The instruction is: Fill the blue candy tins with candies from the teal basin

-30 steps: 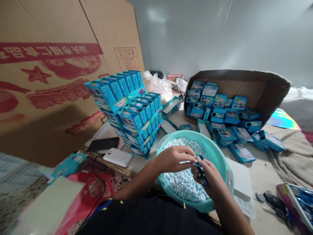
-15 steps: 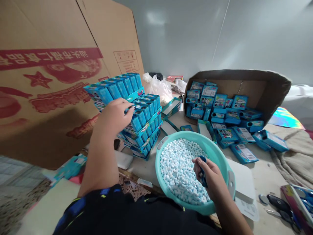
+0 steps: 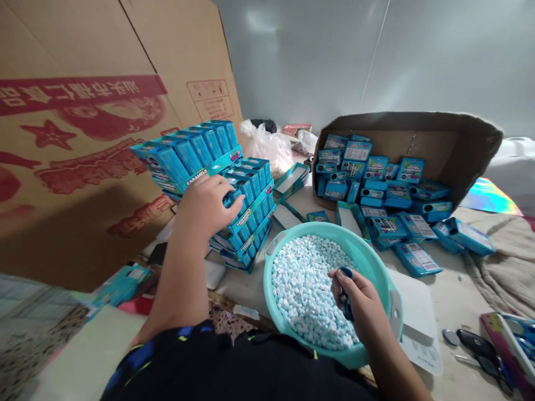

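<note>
From the head camera, the left hand (image 3: 204, 209) sits at centre left on a tall stack of blue candy boxes (image 3: 188, 159). Its curved fingers (image 3: 234, 200) touch a box, though whether they grip it cannot be told. One box side reads "CARAMELO". At lower centre, the right hand (image 3: 359, 301) clenches a small blue piece (image 3: 345, 298) over a teal plastic basin (image 3: 334, 234) heaped with pale blue candies (image 3: 305, 289). A firm pinch and a slow approach would suit such small parts. Upper left, a cardboard sheet (image 3: 83, 184) bears upside-down red Chinese lettering. At right, a tilted cardboard tray (image 3: 460, 145) holds loose blue boxes (image 3: 376, 167), their small print unreadable.
</note>
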{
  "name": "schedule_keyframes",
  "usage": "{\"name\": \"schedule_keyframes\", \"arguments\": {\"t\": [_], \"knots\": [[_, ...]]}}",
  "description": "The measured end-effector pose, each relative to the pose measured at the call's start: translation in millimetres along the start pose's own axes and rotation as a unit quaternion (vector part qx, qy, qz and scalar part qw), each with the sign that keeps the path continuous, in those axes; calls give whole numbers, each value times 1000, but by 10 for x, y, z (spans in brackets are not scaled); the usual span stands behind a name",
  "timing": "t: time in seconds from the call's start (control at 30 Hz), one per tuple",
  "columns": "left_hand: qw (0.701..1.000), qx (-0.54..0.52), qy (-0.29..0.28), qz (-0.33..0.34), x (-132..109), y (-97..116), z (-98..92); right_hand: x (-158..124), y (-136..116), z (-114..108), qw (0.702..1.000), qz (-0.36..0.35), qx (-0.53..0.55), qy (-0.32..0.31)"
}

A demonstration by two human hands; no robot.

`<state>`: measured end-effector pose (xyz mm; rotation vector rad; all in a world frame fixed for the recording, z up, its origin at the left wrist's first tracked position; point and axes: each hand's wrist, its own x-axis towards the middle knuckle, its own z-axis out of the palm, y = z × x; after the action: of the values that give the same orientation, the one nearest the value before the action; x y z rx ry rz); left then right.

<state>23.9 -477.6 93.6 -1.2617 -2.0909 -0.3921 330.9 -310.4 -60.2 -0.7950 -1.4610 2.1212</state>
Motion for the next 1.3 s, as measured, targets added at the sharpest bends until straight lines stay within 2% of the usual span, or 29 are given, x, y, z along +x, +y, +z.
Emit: {"name": "schedule_keyframes", "arguments": {"t": [0.13, 0.27, 0.4, 0.5, 0.6, 0.67, 0.7, 0.73, 0.77, 0.8, 0.87, 0.9, 0.97, 1.1, 1.2, 1.3], "knots": [[999, 20, 45, -5, -114, 23, 140, -15, -10, 11, 1000, 12, 11, 0], [995, 25, 91, -14, -195, 35, 216, -16, -47, 41, 997, 63, 38, -13], [994, 5, 104, -31, -198, 7, 272, -11, -67, 56, 998, 56, -37, -20], [993, -17, 106, -51, -212, 11, 290, -14, -80, 67, 995, 56, -69, -49], [983, -41, 171, -59, -279, 167, 261, -17, -101, 85, 993, 63, -65, -80], [978, -79, 191, -10, -345, 390, 232, -17, -116, 95, 991, 60, -61, -103], [980, -117, 158, 41, -378, 530, 226, -18, -122, 98, 990, 59, -58, -116], [975, -173, 91, 104, -410, 680, 230, -20, -127, 100, 988, 58, -54, -131], [957, -236, 6, 167, -437, 829, 247, -23, -131, 101, 986, 58, -50, -146], [926, -296, -68, 223, -462, 970, 279, -28, -133, 100, 984, 57, -46, -160], [861, -375, -149, 311, -503, 1191, 380, -38, -132, 99, 981, 54, -38, -181], [840, -393, -161, 338, -521, 1264, 438, -43, -131, 98, 980, 54, -37, -188], [823, -409, -160, 361, -555, 1338, 539, -54, -131, 99, 978, 55, -40, -197], [826, -413, -130, 361, -595, 1341, 586, -68, -161, 105, 972, 55, -52, -223], [828, -387, -123, 386, -589, 1338, 520, -68, -184, 104, 967, 61, -47, -243], [836, -366, -129, 388, -567, 1355, 455, -59, -169, 98, 968, 72, -39, -238]]}}
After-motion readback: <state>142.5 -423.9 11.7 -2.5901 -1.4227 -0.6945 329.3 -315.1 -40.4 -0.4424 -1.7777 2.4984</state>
